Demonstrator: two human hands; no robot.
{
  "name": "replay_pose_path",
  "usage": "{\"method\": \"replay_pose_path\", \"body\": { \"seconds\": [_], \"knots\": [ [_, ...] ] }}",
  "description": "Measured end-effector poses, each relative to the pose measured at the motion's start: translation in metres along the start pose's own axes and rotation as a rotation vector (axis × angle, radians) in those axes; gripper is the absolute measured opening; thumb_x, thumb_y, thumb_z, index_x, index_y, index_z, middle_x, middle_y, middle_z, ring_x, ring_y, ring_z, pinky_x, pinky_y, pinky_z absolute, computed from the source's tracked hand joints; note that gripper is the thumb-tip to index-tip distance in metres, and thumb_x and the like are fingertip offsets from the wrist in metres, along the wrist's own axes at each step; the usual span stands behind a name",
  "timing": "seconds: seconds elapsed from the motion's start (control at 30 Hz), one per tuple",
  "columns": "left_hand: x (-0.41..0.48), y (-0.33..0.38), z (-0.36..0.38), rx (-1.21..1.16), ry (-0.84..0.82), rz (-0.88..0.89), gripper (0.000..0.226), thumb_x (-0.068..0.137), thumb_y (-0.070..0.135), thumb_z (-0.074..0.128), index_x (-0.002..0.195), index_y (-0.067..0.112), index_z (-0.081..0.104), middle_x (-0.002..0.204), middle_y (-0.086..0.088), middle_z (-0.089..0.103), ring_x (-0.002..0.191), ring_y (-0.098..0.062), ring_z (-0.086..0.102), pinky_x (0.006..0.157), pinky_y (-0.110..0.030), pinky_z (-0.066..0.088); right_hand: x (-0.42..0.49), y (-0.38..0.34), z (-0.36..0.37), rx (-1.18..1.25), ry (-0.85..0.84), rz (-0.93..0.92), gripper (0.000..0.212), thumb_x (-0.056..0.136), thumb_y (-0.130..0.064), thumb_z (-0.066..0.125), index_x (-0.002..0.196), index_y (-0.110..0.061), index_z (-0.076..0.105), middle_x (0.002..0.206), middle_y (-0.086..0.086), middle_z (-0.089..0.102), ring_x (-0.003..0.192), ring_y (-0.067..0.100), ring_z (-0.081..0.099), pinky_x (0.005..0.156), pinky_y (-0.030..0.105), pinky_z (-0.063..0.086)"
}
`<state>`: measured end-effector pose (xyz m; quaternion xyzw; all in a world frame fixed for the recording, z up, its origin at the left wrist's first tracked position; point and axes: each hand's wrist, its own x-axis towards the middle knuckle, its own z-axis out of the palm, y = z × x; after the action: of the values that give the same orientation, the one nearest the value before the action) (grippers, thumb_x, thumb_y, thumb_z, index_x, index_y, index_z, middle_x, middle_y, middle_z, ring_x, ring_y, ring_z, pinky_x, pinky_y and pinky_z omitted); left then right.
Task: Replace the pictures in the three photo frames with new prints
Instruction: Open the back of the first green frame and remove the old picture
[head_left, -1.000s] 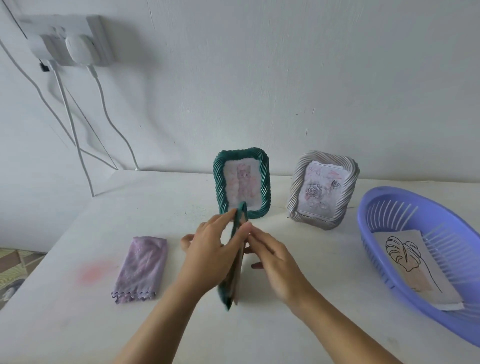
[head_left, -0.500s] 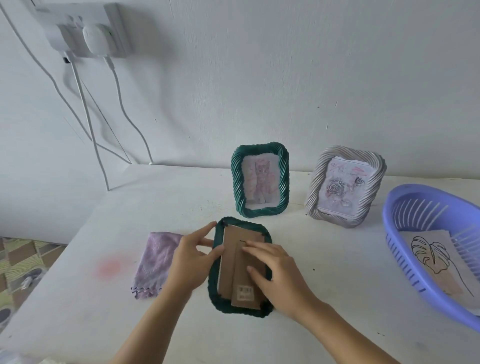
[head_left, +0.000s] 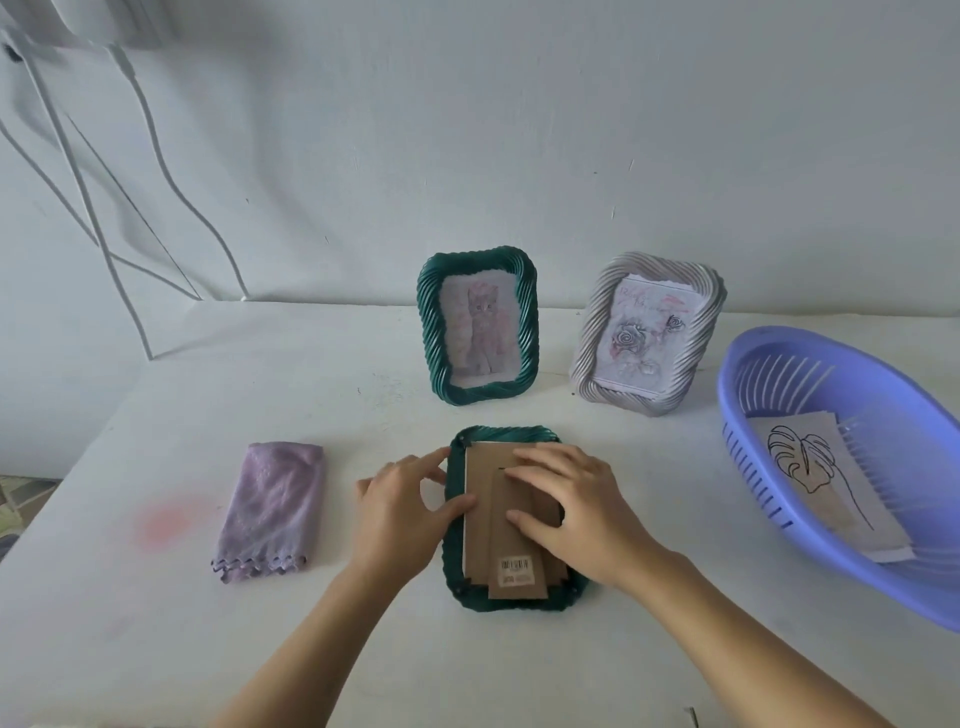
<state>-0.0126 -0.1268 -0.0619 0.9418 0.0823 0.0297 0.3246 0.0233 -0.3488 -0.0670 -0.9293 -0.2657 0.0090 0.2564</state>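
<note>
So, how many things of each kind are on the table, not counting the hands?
Photo frames: 3 (standing green frame, grey frame, face-down green frame)
Purple cloth: 1
Blue basket: 1
Leaf print, in the basket: 1
Total: 6

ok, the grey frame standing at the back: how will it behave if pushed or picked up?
The grey frame stands leaning back on a narrow base, so a push would probably tip it rather than slide it. Its twisted rim looks rigid, with ridges that should give good grip. The print inside sits crooked, so it may shift when lifted.
</note>
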Motion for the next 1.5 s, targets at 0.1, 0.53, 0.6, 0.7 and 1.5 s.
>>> {"method": "replay_pose_path", "body": {
  "seconds": [0.1, 0.53, 0.6, 0.7, 1.5],
  "knots": [
    [-0.004, 0.001, 0.008, 0.144, -0.001, 0.074, 0.046, 0.087, 0.055, 0.066, 0.131, 0.042, 0.061, 0.119, 0.017, 0.056, 0.111, -0.011, 0.052, 0.092, -0.037, 0.031, -0.008, 0.006, 0.003, -0.092, 0.015, -0.016, 0.048, 0.091, -0.063, 0.048, 0.132, -0.037, 0.056, 0.147, -0.017, 0.042, 0.139, 0.008, 0.033, 0.111, 0.047, 0.031],
    [0.019, -0.014, -0.004, 0.272, -0.089, 0.346, 0.042, 0.086, 0.069, 0.05, 0.115, 0.042, 0.063, 0.129, 0.022, 0.05, 0.115, -0.004, 0.048, 0.087, -0.039, 0.027, 0.011, 0.002, -0.006, -0.197, -0.01, -0.046, 0.054, 0.089, -0.07, 0.04, 0.126, -0.035, 0.058, 0.131, -0.015, 0.047, 0.127, 0.009, 0.039, 0.109, 0.05, 0.028],
    [0.027, -0.011, -0.01, 0.3, -0.085, 0.397, 0.033, 0.091, 0.062, 0.053, 0.115, 0.041, 0.063, 0.12, 0.02, 0.054, 0.111, -0.006, 0.05, 0.083, -0.037, 0.025, 0.015, 0.002, -0.006, -0.203, -0.044, -0.046, 0.057, 0.089, -0.072, 0.037, 0.129, -0.035, 0.056, 0.132, -0.014, 0.043, 0.127, 0.01, 0.036, 0.11, 0.048, 0.028],
    [0.041, -0.007, -0.012, 0.299, -0.068, 0.416, 0.028, 0.099, 0.047, 0.049, 0.122, 0.038, 0.062, 0.109, 0.016, 0.055, 0.104, -0.01, 0.052, 0.083, -0.037, 0.024, 0.018, 0.003, -0.006, -0.192, -0.069, -0.05, 0.061, 0.09, -0.072, 0.036, 0.135, -0.035, 0.051, 0.134, -0.011, 0.04, 0.128, 0.012, 0.033, 0.109, 0.045, 0.029],
    [0.067, -0.001, 0.018, -0.01, 0.063, 0.121, 0.014, 0.085, 0.046, 0.068, 0.079, 0.035, 0.063, 0.078, 0.017, 0.065, 0.087, -0.008, 0.055, 0.085, -0.043, 0.029, 0.007, 0.005, 0.02, -0.183, 0.06, -0.034, 0.055, 0.094, -0.057, 0.045, 0.137, -0.024, 0.054, 0.141, -0.002, 0.045, 0.132, 0.022, 0.038, 0.112, 0.05, 0.031]
  ]
}}
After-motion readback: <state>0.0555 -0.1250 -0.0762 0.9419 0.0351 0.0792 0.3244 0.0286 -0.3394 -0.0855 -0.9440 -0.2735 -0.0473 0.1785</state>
